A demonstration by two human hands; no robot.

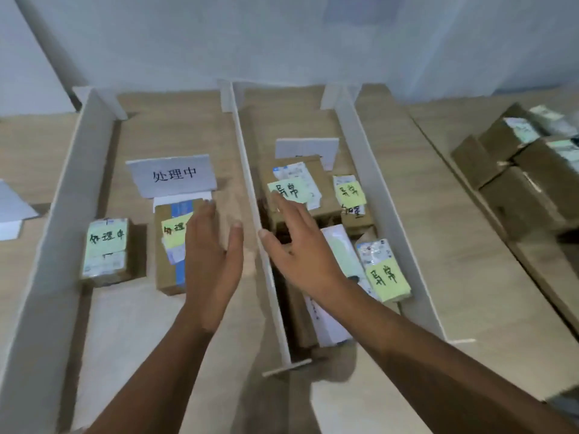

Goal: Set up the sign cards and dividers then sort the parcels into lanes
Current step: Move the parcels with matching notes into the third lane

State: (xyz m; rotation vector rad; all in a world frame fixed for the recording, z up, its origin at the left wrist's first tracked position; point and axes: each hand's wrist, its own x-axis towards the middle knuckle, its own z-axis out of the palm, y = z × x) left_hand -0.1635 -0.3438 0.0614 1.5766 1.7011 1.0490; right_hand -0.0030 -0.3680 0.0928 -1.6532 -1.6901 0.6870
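Note:
Three white dividers stand on the wooden table and form lanes. The left lane holds a sign card with black characters and two brown parcels with green notes. The right lane holds a second sign card and several parcels with yellow-green notes. My left hand hovers open over the left lane, beside the larger parcel. My right hand is open above the middle divider and the right lane's parcels. Neither hand holds anything.
A pile of brown parcels lies on the table at the far right. Another white card stands at the left edge. A white wall rises behind the lanes, with a paper sheet pinned high up.

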